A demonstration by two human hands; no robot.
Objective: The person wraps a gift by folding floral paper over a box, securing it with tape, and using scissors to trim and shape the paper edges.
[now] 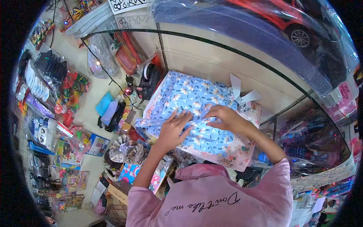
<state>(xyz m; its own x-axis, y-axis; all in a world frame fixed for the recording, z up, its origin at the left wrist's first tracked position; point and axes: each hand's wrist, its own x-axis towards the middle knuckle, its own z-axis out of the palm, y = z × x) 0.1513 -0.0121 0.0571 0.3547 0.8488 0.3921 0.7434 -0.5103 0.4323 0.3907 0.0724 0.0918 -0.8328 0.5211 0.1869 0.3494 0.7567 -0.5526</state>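
Blue floral wrapping paper [196,92] lies in front of me, with a folded pleat running across its near part. My left hand [174,128] rests flat on it, fingers spread, near the left end of the pleat. To the right, my right hand [224,119] has bent fingers and thumb pinched on the fold of the same paper. Beneath the blue sheet, pink floral paper [242,151] shows along the near and right edges. Whether a box or other object lies inside the paper is hidden.
Past the far left corner stands a black tape dispenser [150,77] with a white roll. White paper strips [236,86] stick up at the far right. A dark-edged glass panel [227,49] curves behind the paper. Packaged goods [68,151] hang at left; a boxed red toy car [291,19] sits above.
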